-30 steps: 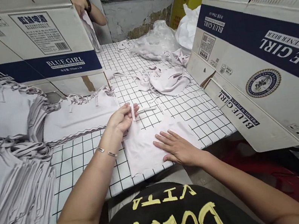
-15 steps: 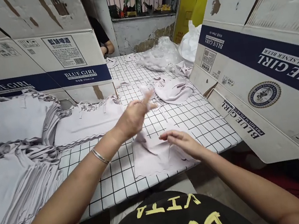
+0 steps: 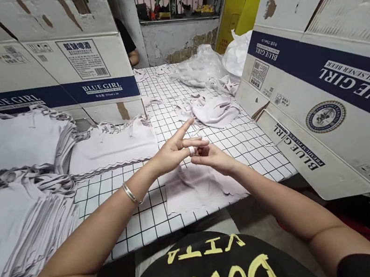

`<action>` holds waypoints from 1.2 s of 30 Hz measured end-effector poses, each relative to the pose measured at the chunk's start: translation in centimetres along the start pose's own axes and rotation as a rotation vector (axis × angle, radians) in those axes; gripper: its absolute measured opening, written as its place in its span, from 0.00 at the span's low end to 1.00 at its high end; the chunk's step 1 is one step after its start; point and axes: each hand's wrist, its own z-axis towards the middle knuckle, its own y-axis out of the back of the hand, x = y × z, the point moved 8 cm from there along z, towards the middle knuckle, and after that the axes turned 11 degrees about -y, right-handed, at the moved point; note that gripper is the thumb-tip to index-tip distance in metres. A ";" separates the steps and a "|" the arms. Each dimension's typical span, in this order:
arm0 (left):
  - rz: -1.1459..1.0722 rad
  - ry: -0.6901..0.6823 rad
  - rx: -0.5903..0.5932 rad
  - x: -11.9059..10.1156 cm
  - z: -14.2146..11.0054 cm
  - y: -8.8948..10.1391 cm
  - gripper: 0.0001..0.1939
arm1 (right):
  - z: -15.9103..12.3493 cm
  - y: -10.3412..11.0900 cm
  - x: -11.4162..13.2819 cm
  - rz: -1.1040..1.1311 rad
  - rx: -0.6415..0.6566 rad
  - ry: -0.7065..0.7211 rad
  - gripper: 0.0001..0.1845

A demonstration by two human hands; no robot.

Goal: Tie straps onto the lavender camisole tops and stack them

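Note:
My left hand [image 3: 176, 151] is held over the table with its fingers stretched and apart. A white band [image 3: 192, 151] circles one finger, and a silver bracelet is on the wrist. Against its fingertips, my right hand [image 3: 215, 158] has its thumb and fingers drawn together in a pinch. Whatever is between them, if anything, is too small to make out. Under both hands a pale pink piece of cloth [image 3: 187, 195] lies flat near the table's front edge, partly covered by them. Just beyond, a crumpled pink garment [image 3: 214, 111] lies on the grid-patterned tablecloth [image 3: 143, 226].
Tall stacks of folded pale garments [image 3: 5, 145] fill the left side, with a smaller pile [image 3: 111, 146] beside them. Large cardboard boxes stand at left [image 3: 93, 59] and right [image 3: 321, 87]. Clear plastic bags [image 3: 201, 67] lie at the back. Another person's arm [image 3: 133, 56] shows behind the left box.
My left hand has come down and nearer, with its fingers now spread. My right hand has risen off the cloth to meet the left fingertips. The cloth now lies flatter.

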 end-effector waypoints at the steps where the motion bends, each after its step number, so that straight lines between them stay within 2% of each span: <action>1: -0.029 0.010 -0.016 0.3 0.1 0.1 0.44 | 0.2 0.0 0.0 -0.011 0.012 -0.012 0.12; 4: -0.064 0.015 -0.033 1.1 0.2 0.5 0.44 | 0.7 -0.4 -0.4 -0.049 0.083 -0.082 0.12; 9: -0.087 0.046 -0.109 2.0 0.1 1.4 0.43 | 1.5 -0.2 -0.5 -0.088 0.006 -0.063 0.19; 14: 0.082 0.092 -0.149 2.2 -0.7 2.5 0.41 | 1.9 -1.5 -2.0 -0.253 0.223 -0.163 0.16; 16: 0.327 0.121 -0.253 2.6 -2.3 4.1 0.38 | 1.9 -0.9 -3.1 -0.264 0.230 -0.282 0.18; 18: 0.669 0.192 -0.360 3.1 -4.9 5.4 0.36 | 1.9 0.6 -3.8 -0.164 0.141 -0.386 0.21; 19: 0.828 0.243 -0.372 3.6 -6.4 5.6 0.37 | 1.9 1.4 -4.0 -0.094 0.085 -0.415 0.22; 21: 1.042 0.357 -0.310 4.9 -9.3 5.1 0.38 | 1.8 2.3 -4.1 0.031 0.031 -0.451 0.19; 24: 1.101 0.483 -0.203 6.2 -13.0 3.8 0.34 | 1.7 2.4 -4.2 0.164 0.073 -0.492 0.12; 27: 1.104 0.570 -0.167 6.0 -15.3 3.6 0.32 | 2.1 2.6 -4.2 0.200 0.059 -0.483 0.10; 29: 1.217 0.543 -0.161 5.1 -15.5 3.7 0.27 | 2.6 3.1 -4.4 0.159 0.005 -0.457 0.09; 32: 1.392 0.404 -0.175 4.1 -13.9 3.4 0.17 | 3.2 3.8 -4.8 0.119 -0.090 -0.444 0.11; 34: 1.397 0.401 -0.191 4.6 -13.0 3.4 0.21 | 3.3 4.0 -4.8 0.153 -0.129 -0.443 0.13; 36: 1.308 0.466 -0.186 5.6 -12.7 3.5 0.25 | 3.3 4.0 -4.8 0.186 -0.131 -0.434 0.14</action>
